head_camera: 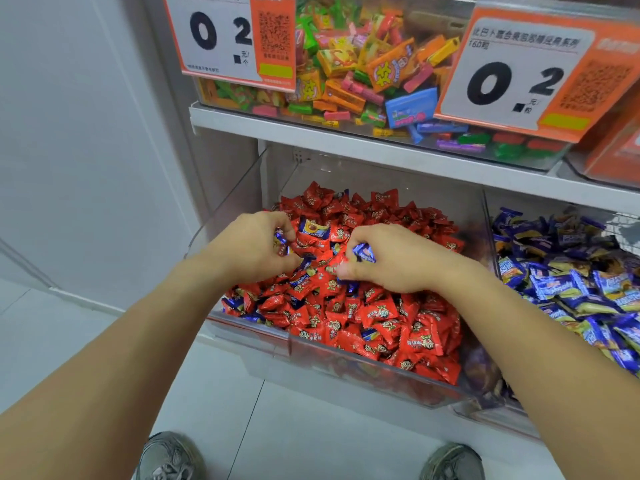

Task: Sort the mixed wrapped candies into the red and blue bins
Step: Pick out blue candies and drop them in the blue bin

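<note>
A person stands over a clear pull-out red bin (346,367) heaped with red wrapped candies (377,315), a few blue strays mixed in. At the left, the left hand (254,249) rests on the heap with fingers curled around blue-wrapped pieces (280,236). Between the hands lies another stray, a blue and yellow candy (314,229). The right hand (391,259) pinches a blue candy (364,252) between thumb and fingers. Farther right, just beside this bin, sits the blue bin (490,244) of blue candies (568,271). It lies to the right of both hands, so the right hand is nearer for the drop.
</note>
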The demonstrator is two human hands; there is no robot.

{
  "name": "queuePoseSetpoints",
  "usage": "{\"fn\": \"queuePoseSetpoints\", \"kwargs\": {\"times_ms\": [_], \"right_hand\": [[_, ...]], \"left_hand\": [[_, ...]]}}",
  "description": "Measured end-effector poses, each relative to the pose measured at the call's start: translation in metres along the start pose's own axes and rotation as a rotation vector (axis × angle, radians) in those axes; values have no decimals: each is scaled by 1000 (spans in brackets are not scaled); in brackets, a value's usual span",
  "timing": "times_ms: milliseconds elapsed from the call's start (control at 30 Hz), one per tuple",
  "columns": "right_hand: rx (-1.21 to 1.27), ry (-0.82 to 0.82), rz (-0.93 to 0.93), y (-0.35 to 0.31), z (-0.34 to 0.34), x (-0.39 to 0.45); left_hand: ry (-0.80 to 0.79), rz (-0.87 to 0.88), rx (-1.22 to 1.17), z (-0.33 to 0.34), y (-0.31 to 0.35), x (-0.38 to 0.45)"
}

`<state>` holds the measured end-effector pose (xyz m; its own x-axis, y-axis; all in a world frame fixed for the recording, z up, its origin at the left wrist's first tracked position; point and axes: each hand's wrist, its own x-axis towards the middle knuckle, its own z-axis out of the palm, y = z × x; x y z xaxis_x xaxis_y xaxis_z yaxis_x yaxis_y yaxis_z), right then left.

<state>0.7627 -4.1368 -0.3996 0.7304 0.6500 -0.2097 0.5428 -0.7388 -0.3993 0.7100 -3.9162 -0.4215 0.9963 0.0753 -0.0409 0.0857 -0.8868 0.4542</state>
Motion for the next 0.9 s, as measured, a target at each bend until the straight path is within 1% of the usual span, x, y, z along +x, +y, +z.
{"fn": "queuePoseSetpoints", "kwargs": {"times_ms": [133,300,433,500,567,700,833,900], "right_hand": [[12,28,20,-1,-10,1],[-20,-29,38,-5,-12,5],[-106,-133,69,-8,-19,5],[-140,-158,103,-9,-24,5],[-105,-138,112,-10,-28,6],[26,-12,102,-16,-29,16],[146,-24,105,-27,-24,28],[120,9,99,-32,-23,36]], "left_hand": [[39,57,148,17,0,8],[55,7,255,26,0,17],[74,-33,240,26,1,20],[67,-39,225,26,0,21],[53,-41,173,25,-1,22],[45,-52,74,20,-5,20],[66,-58,-2,12,-9,13],[91,-89,-62,5,-10,9]]}}
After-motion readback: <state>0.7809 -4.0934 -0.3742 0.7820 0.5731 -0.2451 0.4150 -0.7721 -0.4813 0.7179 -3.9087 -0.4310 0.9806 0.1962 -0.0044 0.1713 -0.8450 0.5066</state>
